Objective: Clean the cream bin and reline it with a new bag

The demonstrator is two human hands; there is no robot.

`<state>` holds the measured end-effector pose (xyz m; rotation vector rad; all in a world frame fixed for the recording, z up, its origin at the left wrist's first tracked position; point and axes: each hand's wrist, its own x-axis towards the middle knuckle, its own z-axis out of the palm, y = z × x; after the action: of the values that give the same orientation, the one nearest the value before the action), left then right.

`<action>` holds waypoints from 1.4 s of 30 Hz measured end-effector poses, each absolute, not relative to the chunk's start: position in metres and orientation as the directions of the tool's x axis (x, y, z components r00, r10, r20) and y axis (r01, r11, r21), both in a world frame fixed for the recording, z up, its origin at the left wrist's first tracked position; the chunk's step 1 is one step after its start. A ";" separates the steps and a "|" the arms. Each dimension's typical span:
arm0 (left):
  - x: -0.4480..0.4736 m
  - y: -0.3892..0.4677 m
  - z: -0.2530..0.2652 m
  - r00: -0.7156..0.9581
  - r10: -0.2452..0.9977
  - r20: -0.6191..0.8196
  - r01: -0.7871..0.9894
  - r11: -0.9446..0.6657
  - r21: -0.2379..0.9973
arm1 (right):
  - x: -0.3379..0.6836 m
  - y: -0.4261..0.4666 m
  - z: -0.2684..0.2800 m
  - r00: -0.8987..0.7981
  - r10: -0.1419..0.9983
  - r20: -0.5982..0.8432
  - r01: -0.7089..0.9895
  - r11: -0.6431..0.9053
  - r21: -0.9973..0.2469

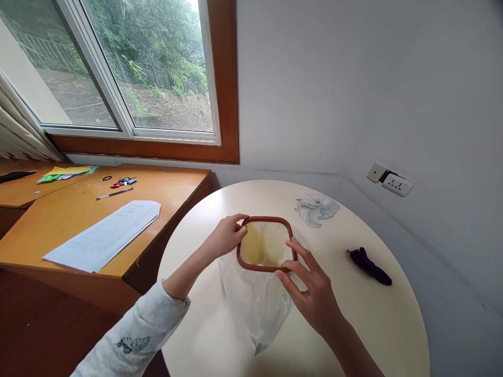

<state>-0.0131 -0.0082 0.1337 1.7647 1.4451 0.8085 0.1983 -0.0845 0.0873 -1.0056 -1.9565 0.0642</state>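
Left hand [227,236] pinches the far-left corner of the brown rim [259,268] — right hand [316,294] pinches diagonally opposite, near-right.

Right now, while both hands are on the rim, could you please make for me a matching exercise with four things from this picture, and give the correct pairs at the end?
Column one
1. brown rim
2. crumpled bag
3. cloth-like item
4. white papers

Column two
A. lying on the wooden desk
B. held by the left hand and the right hand
C. very dark, long and narrow
D. pale and translucent, on the far side of the round table

Pairs: 1-B, 2-D, 3-C, 4-A
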 end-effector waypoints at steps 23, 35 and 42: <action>0.028 -0.083 0.149 -0.090 0.962 0.259 -0.057 -0.264 0.963 | 0.187 -0.082 0.105 0.135 0.861 0.491 0.289 0.440 -0.850; 0.000 -0.068 0.162 0.095 0.982 0.163 0.162 -0.177 0.971 | 0.211 -0.066 0.128 -0.129 0.900 0.417 0.276 0.437 -0.856; -0.008 -0.063 0.171 0.154 0.981 0.117 0.300 -0.159 0.940 | 0.208 -0.051 0.148 -0.220 0.884 0.412 0.149 0.448 -0.881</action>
<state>-0.0079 -0.0633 0.1710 1.6079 1.2620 1.0427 0.2082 -0.0506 0.1479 -0.9066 -1.6670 0.8902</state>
